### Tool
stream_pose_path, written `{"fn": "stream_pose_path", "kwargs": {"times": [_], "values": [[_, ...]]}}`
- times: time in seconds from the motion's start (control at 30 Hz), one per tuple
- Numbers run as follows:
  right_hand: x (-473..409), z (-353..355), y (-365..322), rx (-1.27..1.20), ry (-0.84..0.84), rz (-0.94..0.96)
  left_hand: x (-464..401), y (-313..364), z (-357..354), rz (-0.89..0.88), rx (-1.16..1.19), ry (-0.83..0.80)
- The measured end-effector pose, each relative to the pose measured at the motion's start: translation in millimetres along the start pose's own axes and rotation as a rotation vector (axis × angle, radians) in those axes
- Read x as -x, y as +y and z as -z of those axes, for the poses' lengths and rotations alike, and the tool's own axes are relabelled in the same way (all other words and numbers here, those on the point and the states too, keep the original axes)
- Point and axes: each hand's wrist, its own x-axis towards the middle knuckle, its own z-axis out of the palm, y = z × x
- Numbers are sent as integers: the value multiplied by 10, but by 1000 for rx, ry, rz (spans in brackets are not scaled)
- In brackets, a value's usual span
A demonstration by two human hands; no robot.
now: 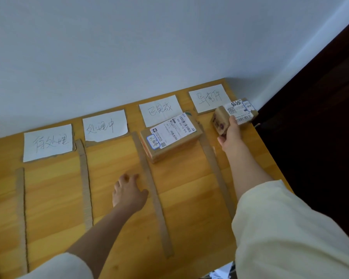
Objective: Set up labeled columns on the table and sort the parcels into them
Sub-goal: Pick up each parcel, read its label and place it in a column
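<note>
My right grip was clenched around a small cardboard parcel, fingers wrapped over its near edge, thumb low on the side, holding it at the far right end of the counter, just in front of the rightmost label card and overlapping that card's near right corner. I could not tell whether the parcel rested on the wood or hung just above it. Its top carried a white shipping sticker with barcodes and handwriting. My left grip was released, fingers spread and pointing away from me, over the wood in the second column; whether the palm touched the counter I could not tell. Beside it ran a long cardboard strip, one of four dividers laid front to back; the others lay at the far left, between the first two columns and to the right of the third column. In the third column sat a larger parcel, flat on the counter, touching the near edge of its handwritten card. Two more cards headed the left columns, one at the far left and one next to it. Pale sleeves covered both my upper forearms. Behind the counter stood a plain light wall.
</note>
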Motion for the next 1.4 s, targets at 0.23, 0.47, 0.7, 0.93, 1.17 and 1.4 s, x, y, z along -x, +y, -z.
{"fn": "stream_pose_path", "kwargs": {"times": [0.23,0.47,0.7,0.93,1.17,1.4], "values": [[-25,-42,-43,100,8,-60,-26,-15,7,5,20,-13],[336,53,50,143,99,4,-41,-111,74,-38,22,-49],[1291,-82,580,331,-25,315,44,-439,284,-81,178,0],[2250,-550,1449,645,-428,283,472,-1263,461,-32,429,253],[2962,-1123,2450,872,-650,194,870,-2352,511,148,603,419],[3635,-1640,3469,1081,-794,152,1165,-3497,516,318,769,580]]}}
